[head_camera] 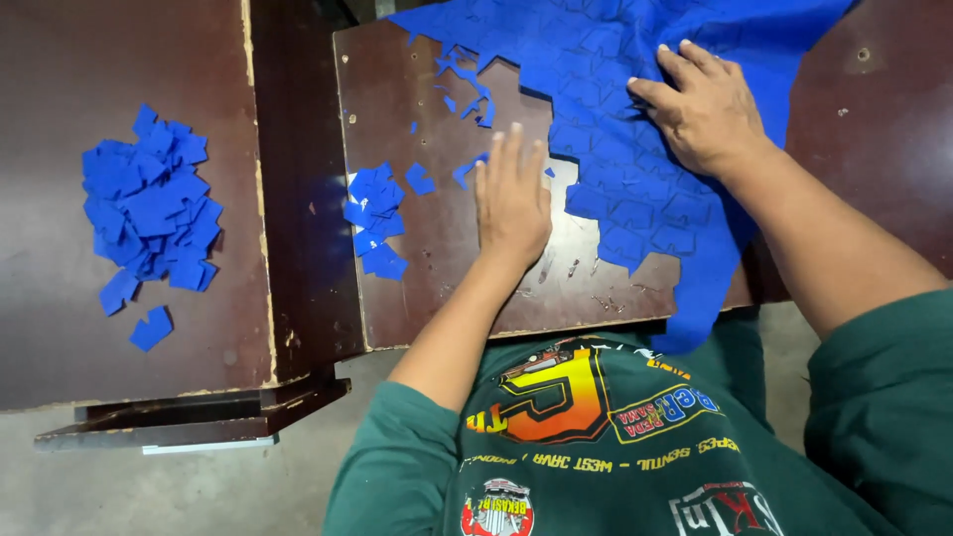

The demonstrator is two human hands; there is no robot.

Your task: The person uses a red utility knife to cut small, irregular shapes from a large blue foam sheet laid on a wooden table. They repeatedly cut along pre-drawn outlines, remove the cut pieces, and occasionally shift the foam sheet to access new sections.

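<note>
Pressing my open left hand (pixel 511 199) flat on the brown board (pixel 417 288), my open right hand (pixel 707 107) spread on the die-cut blue sheet (pixel 635 149), small blue pieces (pixel 375 218) just beside, bigger pile (pixel 149 213) far left.

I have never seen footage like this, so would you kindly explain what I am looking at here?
There is no machine here: a person wears a camera on the head, so the single picture looks down over a green shirt at their own two bare hands. The left hand lies flat, fingers spread, on a dark brown board. The right hand presses flat on a big blue sheet scored into small shapes, with pieces missing along its edge. Neither hand grips anything. A small pile of blue pieces lies on the board near the left hand, and a larger pile sits on a separate table further left.
</note>
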